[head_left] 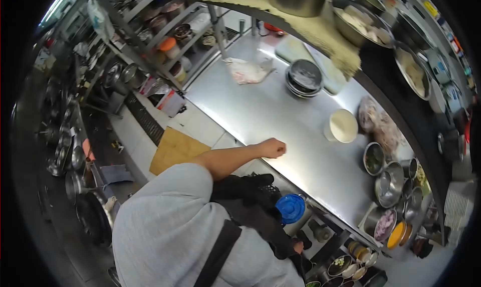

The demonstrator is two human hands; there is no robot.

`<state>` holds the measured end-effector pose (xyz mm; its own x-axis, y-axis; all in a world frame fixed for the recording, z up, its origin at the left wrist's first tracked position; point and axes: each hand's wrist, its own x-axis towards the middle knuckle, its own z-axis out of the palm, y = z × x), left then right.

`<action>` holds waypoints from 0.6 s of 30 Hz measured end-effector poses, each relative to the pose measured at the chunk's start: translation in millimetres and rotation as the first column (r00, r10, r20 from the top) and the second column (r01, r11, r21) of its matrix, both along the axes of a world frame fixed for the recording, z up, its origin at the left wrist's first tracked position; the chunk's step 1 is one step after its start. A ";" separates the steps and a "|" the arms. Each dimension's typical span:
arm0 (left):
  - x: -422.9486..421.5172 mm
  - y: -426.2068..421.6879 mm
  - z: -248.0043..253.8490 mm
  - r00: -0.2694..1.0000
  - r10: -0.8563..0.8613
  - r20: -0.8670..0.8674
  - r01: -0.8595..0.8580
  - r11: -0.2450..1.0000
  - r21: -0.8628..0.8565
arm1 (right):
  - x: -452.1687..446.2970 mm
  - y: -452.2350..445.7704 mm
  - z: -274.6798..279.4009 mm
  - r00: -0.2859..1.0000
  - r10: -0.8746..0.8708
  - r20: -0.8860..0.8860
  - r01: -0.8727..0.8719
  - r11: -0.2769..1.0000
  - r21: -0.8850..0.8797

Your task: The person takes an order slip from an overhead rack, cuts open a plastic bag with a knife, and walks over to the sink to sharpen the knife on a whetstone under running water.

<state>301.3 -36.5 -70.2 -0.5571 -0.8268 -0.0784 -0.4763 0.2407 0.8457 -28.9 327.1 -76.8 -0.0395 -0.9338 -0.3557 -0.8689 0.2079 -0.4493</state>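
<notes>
My left hand is closed in a fist at the near edge of the steel worktable. Nothing shows sticking out of it. Low in the view, my right hand is mostly hidden beside the dark apron, so its fingers cannot be made out. Farther along the tabletop stand a cream-coloured tub and a stack of dark bowls. A pale, crumpled plastic bag or cloth lies near the far left end.
Bagged food and metal bowls, one with greens, line the right side. Chopped purple onion fills a pot. A shelf overhangs the table. Below its edge sits a blue lid; cardboard lies on the floor.
</notes>
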 end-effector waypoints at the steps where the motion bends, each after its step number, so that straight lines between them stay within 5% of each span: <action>1: 38.8 10.0 -7.1 0.997 0.074 0.013 -0.074 0.997 0.013 | 17.7 -6.7 2.2 0.951 -0.309 0.004 0.306 0.943 0.130; 2: 57.5 14.5 -14.2 0.989 0.145 -0.021 -0.145 0.989 0.024 | -12.4 -7.6 -35.3 0.952 0.114 -0.284 -0.098 0.993 0.069; 4: 128.0 28.2 -1.9 0.935 0.355 -0.001 -0.328 0.863 0.384 | 6.0 -29.4 -85.2 0.965 0.165 -0.203 -0.158 0.986 0.049; 6: 196.1 43.8 17.1 0.927 0.294 0.233 -0.365 0.846 0.387 | 39.5 -49.6 -85.9 0.965 0.214 -0.151 -0.215 0.977 0.014; 10: 325.0 66.1 3.6 0.841 0.275 0.465 -0.495 0.736 0.461 | 172.5 -137.1 -23.2 0.997 0.044 0.064 -0.046 0.998 0.033; 12: 400.3 79.8 -40.9 0.816 0.139 0.562 -0.378 0.863 0.336 | 234.3 -183.3 7.2 0.983 -0.003 0.184 -0.004 0.999 0.033; 14: 464.9 100.6 -74.2 0.708 0.345 0.617 -0.633 0.696 0.338 | 303.4 -230.2 30.4 0.954 -0.019 0.299 -0.038 0.983 0.182; 16: 526.3 117.8 -97.8 0.664 0.311 0.680 -0.716 0.525 0.460 | 368.5 -276.7 24.0 0.916 -0.050 0.398 -0.018 0.986 0.165; 18: 597.5 139.4 -140.7 0.677 0.268 0.685 -0.705 0.505 0.499 | 452.5 -319.4 30.6 0.832 -0.101 0.546 0.013 0.987 0.163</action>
